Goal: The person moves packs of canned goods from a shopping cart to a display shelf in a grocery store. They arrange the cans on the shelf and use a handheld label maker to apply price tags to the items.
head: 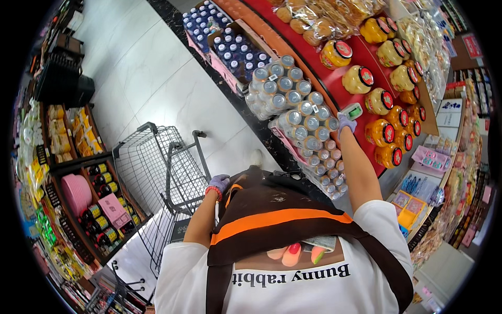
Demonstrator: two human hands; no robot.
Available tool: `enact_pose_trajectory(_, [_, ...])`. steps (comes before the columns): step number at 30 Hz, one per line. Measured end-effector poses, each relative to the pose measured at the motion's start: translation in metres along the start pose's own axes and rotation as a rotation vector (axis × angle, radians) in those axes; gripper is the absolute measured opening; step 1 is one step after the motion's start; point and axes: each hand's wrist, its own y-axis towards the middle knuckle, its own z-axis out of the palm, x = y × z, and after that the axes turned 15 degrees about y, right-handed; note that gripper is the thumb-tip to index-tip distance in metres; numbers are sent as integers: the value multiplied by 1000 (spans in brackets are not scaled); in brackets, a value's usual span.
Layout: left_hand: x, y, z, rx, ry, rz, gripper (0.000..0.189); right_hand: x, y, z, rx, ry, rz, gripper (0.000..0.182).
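My right hand [346,122], in a thin purple glove, reaches to the edge of a red-covered display table [335,83]. Its fingers hold a small white and green handheld item [352,112], whose exact kind I cannot tell. Glass jars of pale fruit [357,79] and orange fruit [379,132] with black-and-red lids stand just beyond it. Shrink-wrapped drink cans [311,122] are stacked below that arm. My left hand [219,183], also gloved, hangs beside my dark apron [270,200] with fingers curled. Whether anything is inside them is hidden.
A grey wire shopping cart [160,168] stands to my left. Cartons of blue bottles [239,51] line the table's front. Bagged baked goods [313,23] lie at its far end. A shelf unit with dark bottles [98,225] and stacked pink basins [76,193] is farther left.
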Motion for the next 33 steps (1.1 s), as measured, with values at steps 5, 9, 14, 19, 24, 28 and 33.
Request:
enact_pose_trajectory(5, [0, 3, 0, -6, -43, -8, 29, -28, 3, -13, 46, -20, -86, 95])
enact_pose_trajectory(9, [-8, 13, -4, -37, -58, -3, 28, -42, -13, -42, 118, -272, -77, 90])
enact_pose_trajectory(14, [-9, 21, -6, -80, -130, -8, 27, -61, -57, -47, 61, -417, -296, 82])
enact_pose_trajectory(19, [-6, 20, 2, -104, -159, -41, 28, -55, -60, -47, 409, -605, -427, 79])
enact_pose_trajectory(24, [2, 5, 26, -203, -93, -44, 31, -28, -73, -38, 621, -819, -449, 75])
enact_pose_trajectory(28, [10, -2, 61, -168, -173, -11, 33, -19, -76, -27, 697, -862, -555, 71])
enact_pose_trajectory(33, [5, -19, 76, -75, -163, -66, 31, -40, -57, -27, 579, -466, -374, 50])
